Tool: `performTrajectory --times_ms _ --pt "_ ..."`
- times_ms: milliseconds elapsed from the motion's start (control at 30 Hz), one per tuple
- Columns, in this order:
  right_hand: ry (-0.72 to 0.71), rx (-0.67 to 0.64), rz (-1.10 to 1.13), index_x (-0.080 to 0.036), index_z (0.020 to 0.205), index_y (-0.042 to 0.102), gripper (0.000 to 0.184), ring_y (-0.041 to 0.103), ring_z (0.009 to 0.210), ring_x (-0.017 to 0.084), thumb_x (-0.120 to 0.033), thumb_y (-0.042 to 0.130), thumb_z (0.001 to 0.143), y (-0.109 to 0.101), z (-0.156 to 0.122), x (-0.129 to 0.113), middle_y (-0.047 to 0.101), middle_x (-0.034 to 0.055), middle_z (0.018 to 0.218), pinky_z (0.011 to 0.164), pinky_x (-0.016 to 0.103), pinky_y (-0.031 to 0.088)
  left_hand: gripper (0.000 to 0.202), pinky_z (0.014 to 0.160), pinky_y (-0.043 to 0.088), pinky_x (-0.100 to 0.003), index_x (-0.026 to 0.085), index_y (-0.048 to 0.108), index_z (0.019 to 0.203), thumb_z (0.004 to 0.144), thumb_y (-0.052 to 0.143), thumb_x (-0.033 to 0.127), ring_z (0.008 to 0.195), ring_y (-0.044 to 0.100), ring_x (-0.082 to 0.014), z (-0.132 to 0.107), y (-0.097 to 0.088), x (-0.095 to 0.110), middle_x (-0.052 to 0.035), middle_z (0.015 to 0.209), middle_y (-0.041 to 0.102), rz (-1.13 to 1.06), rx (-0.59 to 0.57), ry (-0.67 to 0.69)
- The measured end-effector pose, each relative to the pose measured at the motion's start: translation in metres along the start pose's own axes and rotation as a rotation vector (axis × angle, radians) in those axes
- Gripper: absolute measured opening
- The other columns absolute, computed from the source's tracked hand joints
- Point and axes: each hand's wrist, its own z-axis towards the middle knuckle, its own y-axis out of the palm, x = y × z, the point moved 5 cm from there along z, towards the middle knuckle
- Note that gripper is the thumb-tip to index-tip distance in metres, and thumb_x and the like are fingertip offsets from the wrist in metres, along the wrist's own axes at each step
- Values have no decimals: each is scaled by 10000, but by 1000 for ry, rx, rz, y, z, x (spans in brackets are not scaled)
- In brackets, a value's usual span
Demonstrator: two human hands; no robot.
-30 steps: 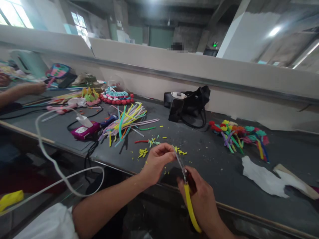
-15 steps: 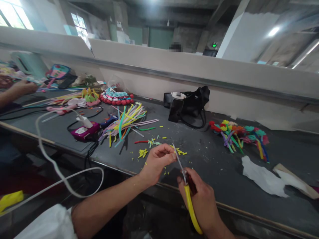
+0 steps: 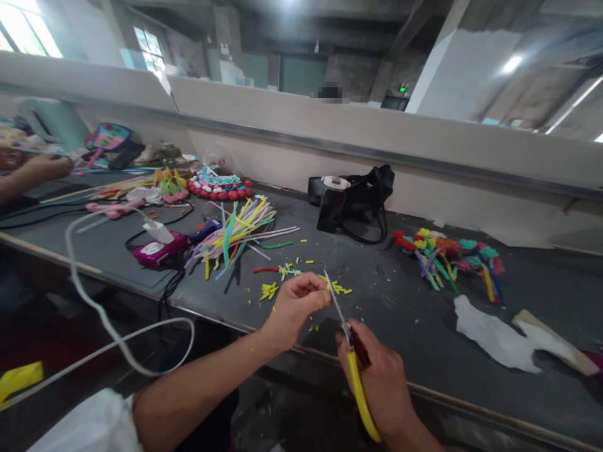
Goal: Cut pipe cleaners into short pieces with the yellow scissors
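My right hand [image 3: 377, 380] grips scissors [image 3: 361, 395] with yellow handles, their blades pointing up and away beside my left fingertips. My left hand [image 3: 296, 307] is closed in a pinch near the blades; whatever small piece it holds is hidden by the fingers. Short yellow cut pieces [image 3: 269, 290] lie just left of that hand, and more of them [image 3: 340, 287] lie behind the blades. Beyond my left hand are pale green snippets [image 3: 288, 270] and a red strip [image 3: 266, 270].
A bundle of coloured fuzzy sticks [image 3: 240, 229] lies left of centre, beside a purple box [image 3: 160, 249] with a white cable. A black bag [image 3: 372, 194] and phone [image 3: 331, 210] stand at the back. Fuzzy flowers [image 3: 452, 251] and white paper [image 3: 494, 333] are right. A co-worker's hand [image 3: 49, 167] is far left.
The scissor blades have shifted very slightly by my left fingertips. Both hands stay in nearly the same place, and the view has moved a touch.
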Motion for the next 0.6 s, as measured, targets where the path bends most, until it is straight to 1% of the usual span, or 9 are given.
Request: performTrajectory --times_ms 100,167,333,433,500,600 --pt "18 -17 3 -212 928 612 163 527 496 78 -316 488 906 3 -1 3 581 -63 627 522 162 414 94 623 379 -221 154 629 678 686 719 181 610 496 -88 0 0 1 21 641 590 -4 -11 -5" --pt "26 -4 6 -210 930 603 165 536 513 79 -338 504 903 2 0 5 591 -57 646 528 159 417 87 627 382 -224 154 628 684 689 713 173 610 503 -89 1 1 1 18 643 597 -13 -24 -13" --pt "53 71 57 -203 955 599 196 590 565 87 -377 539 888 -8 10 3 647 -34 716 553 154 442 79 629 374 -229 154 624 689 710 695 180 580 492 -89 1 1 0 20 571 583 -21 -52 -33" --pt "42 79 80 -207 996 590 210 599 593 95 -378 548 882 -12 17 -2 650 -30 742 589 164 459 72 627 370 -231 150 629 685 707 691 178 579 484 -90 1 0 0 14 576 588 -7 -63 -42" --pt "24 73 79 -203 1020 574 225 597 608 106 -374 554 875 -11 20 -5 646 -21 762 604 182 467 63 616 365 -228 150 630 680 695 689 167 582 486 -92 1 -1 1 11 586 593 -3 -55 -43" --pt "17 40 63 -197 1047 556 251 588 621 125 -361 572 858 -4 20 -8 639 -2 797 611 212 473 71 606 364 -225 154 626 671 679 694 174 575 483 -92 1 -4 5 17 588 586 -9 0 -29"
